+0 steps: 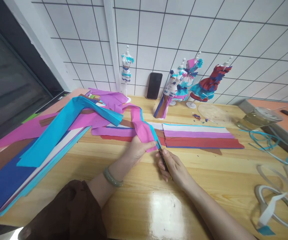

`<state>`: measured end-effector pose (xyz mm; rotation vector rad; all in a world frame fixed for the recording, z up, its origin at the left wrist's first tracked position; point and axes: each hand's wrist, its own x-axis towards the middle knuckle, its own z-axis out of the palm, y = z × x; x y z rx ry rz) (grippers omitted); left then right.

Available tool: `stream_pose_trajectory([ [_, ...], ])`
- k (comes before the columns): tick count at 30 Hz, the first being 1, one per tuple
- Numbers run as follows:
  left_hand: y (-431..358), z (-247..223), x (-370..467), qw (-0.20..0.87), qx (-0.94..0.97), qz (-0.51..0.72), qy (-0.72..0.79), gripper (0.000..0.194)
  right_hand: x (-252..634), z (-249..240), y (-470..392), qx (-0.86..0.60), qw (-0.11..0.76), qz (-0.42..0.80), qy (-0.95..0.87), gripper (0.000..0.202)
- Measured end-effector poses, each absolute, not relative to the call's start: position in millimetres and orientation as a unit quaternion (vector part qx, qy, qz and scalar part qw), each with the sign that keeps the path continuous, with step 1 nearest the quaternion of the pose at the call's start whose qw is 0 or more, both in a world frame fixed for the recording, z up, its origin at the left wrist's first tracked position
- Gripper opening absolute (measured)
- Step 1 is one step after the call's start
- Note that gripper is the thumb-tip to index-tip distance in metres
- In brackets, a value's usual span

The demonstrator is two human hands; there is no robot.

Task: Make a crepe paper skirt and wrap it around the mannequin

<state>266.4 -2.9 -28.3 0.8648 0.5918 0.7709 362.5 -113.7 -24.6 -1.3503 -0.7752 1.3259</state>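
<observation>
My left hand pinches the near end of a long pink crepe paper strip, which has a turquoise edge along its right side. My right hand grips a pair of dark scissors, their blades at the turquoise edge close to my left thumb. Behind the hands lie layered strips in white, purple and red. On the left, a folded turquoise strip rests over pink, brown and blue paper.
Small dress forms in paper outfits stand along the tiled wall, with another form farther left. A phone leans between them. On the right are a clear tape roll, turquoise scraps and a white tape ring.
</observation>
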Motion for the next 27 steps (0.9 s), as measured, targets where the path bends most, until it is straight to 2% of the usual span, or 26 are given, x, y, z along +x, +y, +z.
stream_pose_trajectory([
  [27, -4.4, -28.3, 268.5, 0.808, 0.358, 0.361, 0.298, 0.044, 362.5, -24.1, -109.9, -0.593, 0.507, 0.547, -0.303, 0.043],
])
